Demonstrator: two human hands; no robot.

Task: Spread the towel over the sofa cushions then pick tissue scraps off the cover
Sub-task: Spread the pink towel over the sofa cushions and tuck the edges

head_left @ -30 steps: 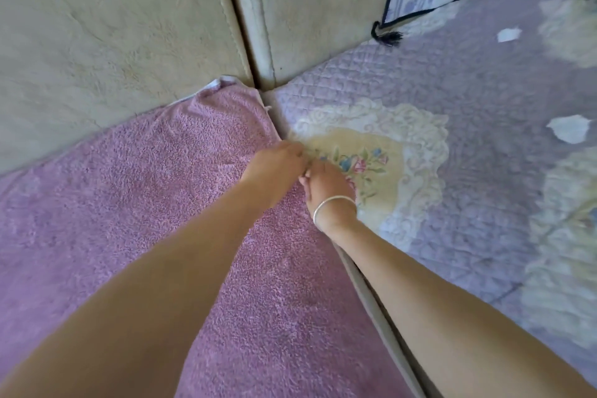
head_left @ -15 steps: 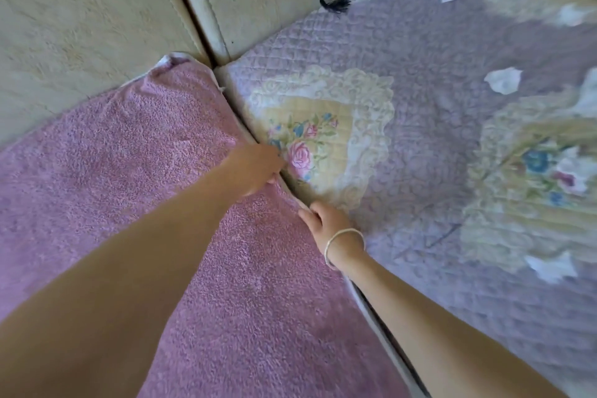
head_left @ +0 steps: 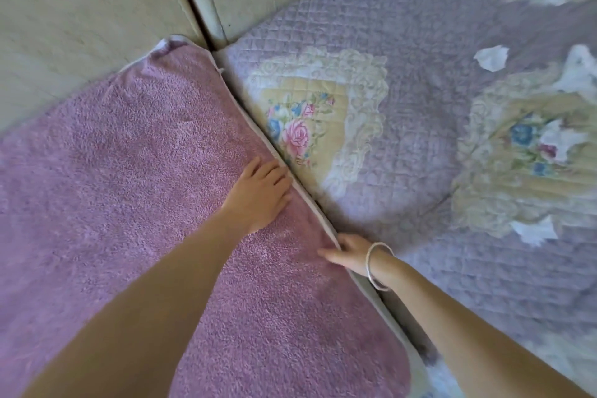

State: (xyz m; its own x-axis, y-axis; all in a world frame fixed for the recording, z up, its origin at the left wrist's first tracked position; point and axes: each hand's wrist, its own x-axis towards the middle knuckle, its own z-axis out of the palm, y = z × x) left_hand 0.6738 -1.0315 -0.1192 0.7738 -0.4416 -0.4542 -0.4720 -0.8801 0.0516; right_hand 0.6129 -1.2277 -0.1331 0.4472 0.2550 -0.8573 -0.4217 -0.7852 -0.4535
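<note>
Left hand [head_left: 261, 195] flat, fingers spread on pink terry towel [head_left: 135, 178]; right hand [head_left: 347, 252] pinching towel's edge w/ fingers tucked into seam — pull edge taut & press down.

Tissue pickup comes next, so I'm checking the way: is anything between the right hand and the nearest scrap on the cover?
Nothing visible. The right hand is at the towel edge, and only bare quilted cover lies between it and the nearest tissue scrap.

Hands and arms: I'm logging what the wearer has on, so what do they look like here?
Both forearms are bare, with no sleeves in view. The left hand wears nothing. The right hand has a thin silver-white bangle at the wrist. No gloves.
</note>
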